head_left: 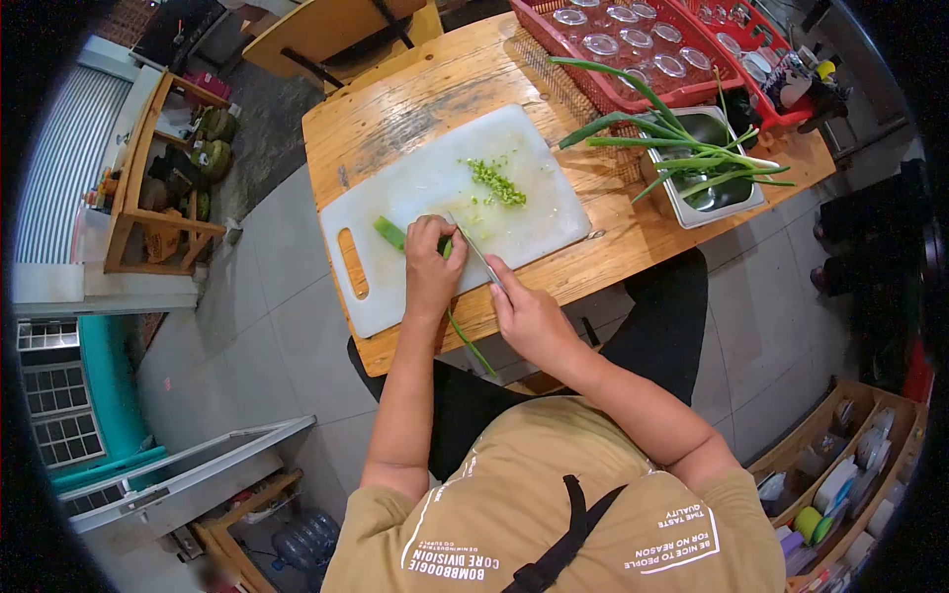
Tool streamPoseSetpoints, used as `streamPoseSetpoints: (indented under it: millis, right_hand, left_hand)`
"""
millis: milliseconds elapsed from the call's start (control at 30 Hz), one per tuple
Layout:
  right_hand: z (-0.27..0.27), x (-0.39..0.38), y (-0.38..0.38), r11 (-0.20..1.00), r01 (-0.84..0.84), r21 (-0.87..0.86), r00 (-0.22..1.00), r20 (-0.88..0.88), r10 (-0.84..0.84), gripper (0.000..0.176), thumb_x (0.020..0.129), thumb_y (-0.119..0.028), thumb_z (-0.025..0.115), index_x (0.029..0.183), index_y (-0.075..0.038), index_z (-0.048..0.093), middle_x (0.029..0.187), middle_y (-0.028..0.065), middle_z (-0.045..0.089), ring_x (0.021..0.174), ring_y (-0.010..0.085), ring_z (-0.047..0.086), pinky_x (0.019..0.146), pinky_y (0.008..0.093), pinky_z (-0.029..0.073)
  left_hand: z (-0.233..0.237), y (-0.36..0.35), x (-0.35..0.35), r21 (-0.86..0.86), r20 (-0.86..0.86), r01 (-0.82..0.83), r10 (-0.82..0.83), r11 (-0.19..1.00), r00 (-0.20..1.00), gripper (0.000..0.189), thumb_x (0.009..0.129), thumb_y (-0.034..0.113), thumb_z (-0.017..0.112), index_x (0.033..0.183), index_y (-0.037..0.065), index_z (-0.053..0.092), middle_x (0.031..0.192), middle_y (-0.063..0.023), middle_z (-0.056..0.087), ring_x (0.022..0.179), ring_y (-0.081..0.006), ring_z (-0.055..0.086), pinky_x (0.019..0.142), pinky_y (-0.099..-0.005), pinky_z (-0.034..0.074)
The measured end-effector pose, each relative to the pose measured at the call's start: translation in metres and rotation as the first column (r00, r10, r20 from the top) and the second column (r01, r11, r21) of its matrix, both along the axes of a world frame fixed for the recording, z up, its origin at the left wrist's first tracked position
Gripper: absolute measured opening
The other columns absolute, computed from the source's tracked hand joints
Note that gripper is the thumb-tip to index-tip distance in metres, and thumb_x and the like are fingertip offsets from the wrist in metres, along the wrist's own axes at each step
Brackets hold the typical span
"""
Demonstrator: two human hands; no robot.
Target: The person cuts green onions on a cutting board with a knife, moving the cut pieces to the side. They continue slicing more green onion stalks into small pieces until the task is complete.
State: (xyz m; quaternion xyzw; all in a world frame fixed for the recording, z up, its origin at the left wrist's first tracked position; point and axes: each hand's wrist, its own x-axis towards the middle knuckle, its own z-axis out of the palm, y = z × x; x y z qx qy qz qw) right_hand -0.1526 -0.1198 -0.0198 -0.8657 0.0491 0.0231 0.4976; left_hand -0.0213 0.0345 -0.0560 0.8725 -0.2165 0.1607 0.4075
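My left hand (435,259) is closed around green onion stalks (389,233) on the white cutting board (395,203). One cut end sticks out to its left, and a long thin leaf hangs down past the board's near edge. My right hand (529,314) grips a knife (475,250), its blade angled up and left, close beside my left fingers. A small pile of chopped green onion (496,184) lies on the board beyond the blade, with loose bits scattered around it.
At the right of the wooden table (613,242), a metal container (748,198) holds whole green onions (692,148) that overhang its rim. Behind it stands a red crate (682,91) of upturned glasses. A wooden chair (341,44) is beyond the table.
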Motion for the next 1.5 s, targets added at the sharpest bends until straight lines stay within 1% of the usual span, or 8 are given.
streamPoseSetpoints:
  millis: [200, 400, 467, 700, 767, 867, 1400, 1500]
  right_hand:
    - [0.002, -0.009, -0.008, 0.999, -0.031, -0.030, 0.997, 0.066, 0.033, 0.048, 0.110, -0.020, 0.058, 0.157, -0.011, 0.052, 0.077, 0.0293, 0.068, 0.071, 0.0511, 0.068, 0.066, 0.0601, 0.052]
    - [0.001, -0.020, -0.010, 0.994, 0.030, 0.103, 0.995, 0.096, -0.040, 0.048, 0.110, -0.019, 0.059, 0.157, -0.011, 0.052, 0.075, 0.0301, 0.066, 0.069, 0.0512, 0.066, 0.064, 0.0600, 0.051]
    - [0.002, -0.019, -0.010, 0.993, 0.016, 0.119, 0.995, 0.092, -0.027, 0.048, 0.113, -0.019, 0.058, 0.160, -0.013, 0.052, 0.073, 0.0269, 0.065, 0.063, 0.0447, 0.067, 0.062, 0.0502, 0.052]
    - [0.009, -0.018, -0.006, 0.997, -0.013, 0.079, 1.000, 0.012, 0.012, 0.048, 0.113, -0.020, 0.058, 0.160, -0.013, 0.052, 0.075, 0.0282, 0.065, 0.066, 0.0448, 0.067, 0.063, 0.0500, 0.052]
    - [0.004, -0.018, -0.005, 0.988, 0.004, 0.154, 0.998, 0.058, -0.013, 0.051, 0.111, -0.021, 0.057, 0.161, -0.014, 0.050, 0.071, 0.0301, 0.064, 0.065, 0.0519, 0.065, 0.063, 0.0608, 0.050]
    - [0.006, -0.019, -0.006, 0.991, -0.005, 0.130, 0.998, 0.058, -0.003, 0.050, 0.111, -0.021, 0.057, 0.160, -0.014, 0.050, 0.072, 0.0305, 0.065, 0.066, 0.0523, 0.065, 0.064, 0.0612, 0.050]
    - [0.006, -0.007, 0.000, 0.997, -0.016, 0.075, 1.000, 0.013, 0.015, 0.047, 0.109, -0.020, 0.060, 0.155, -0.011, 0.055, 0.071, 0.0297, 0.065, 0.068, 0.0521, 0.066, 0.066, 0.0610, 0.052]
    - [-0.002, -0.008, -0.001, 0.999, -0.020, 0.050, 0.999, 0.026, 0.019, 0.045, 0.112, -0.020, 0.057, 0.155, -0.010, 0.054, 0.078, 0.0309, 0.067, 0.072, 0.0485, 0.069, 0.067, 0.0534, 0.053]
  left_hand:
    - [0.005, 0.004, -0.006, 0.034, -0.046, -0.019, 0.021, 0.999, 0.999, 0.011, 0.091, 0.003, 0.074, 0.096, 0.000, 0.064, 0.099, -0.0157, 0.066, 0.100, -0.0378, 0.062, 0.093, -0.0477, 0.051]
    - [0.004, 0.001, -0.006, -0.014, -0.064, -0.038, 0.037, 0.999, 0.997, 0.011, 0.091, 0.002, 0.075, 0.093, -0.001, 0.065, 0.104, -0.0164, 0.069, 0.102, -0.0376, 0.064, 0.093, -0.0463, 0.052]
    - [0.004, 0.002, -0.006, 0.001, -0.027, -0.031, 0.031, 1.000, 0.999, 0.010, 0.091, 0.001, 0.075, 0.093, -0.002, 0.066, 0.102, -0.0161, 0.071, 0.100, -0.0343, 0.068, 0.093, -0.0418, 0.054]
    - [0.003, 0.001, -0.005, -0.008, -0.020, -0.034, 0.034, 0.999, 0.999, 0.011, 0.089, 0.000, 0.075, 0.093, -0.002, 0.065, 0.102, -0.0154, 0.071, 0.099, -0.0331, 0.068, 0.093, -0.0409, 0.055]
    - [0.001, 0.000, -0.005, -0.024, -0.023, -0.044, 0.044, 0.999, 0.999, 0.011, 0.089, -0.001, 0.075, 0.093, -0.002, 0.066, 0.101, -0.0153, 0.071, 0.099, -0.0333, 0.068, 0.093, -0.0409, 0.055]
    - [0.001, 0.000, -0.006, -0.037, -0.032, -0.044, 0.043, 0.998, 0.999, 0.011, 0.088, -0.001, 0.075, 0.094, -0.002, 0.066, 0.102, -0.0156, 0.071, 0.101, -0.0334, 0.068, 0.093, -0.0410, 0.055]
    - [0.003, 0.002, -0.005, -0.017, -0.027, -0.049, 0.049, 0.999, 0.998, 0.010, 0.087, -0.001, 0.076, 0.093, -0.002, 0.067, 0.104, -0.0164, 0.073, 0.103, -0.0349, 0.068, 0.094, -0.0424, 0.055]
    - [0.001, 0.001, -0.006, -0.033, -0.025, -0.015, 0.014, 0.999, 1.000, 0.010, 0.088, -0.001, 0.075, 0.093, -0.002, 0.066, 0.103, -0.0154, 0.071, 0.103, -0.0364, 0.065, 0.094, -0.0452, 0.053]
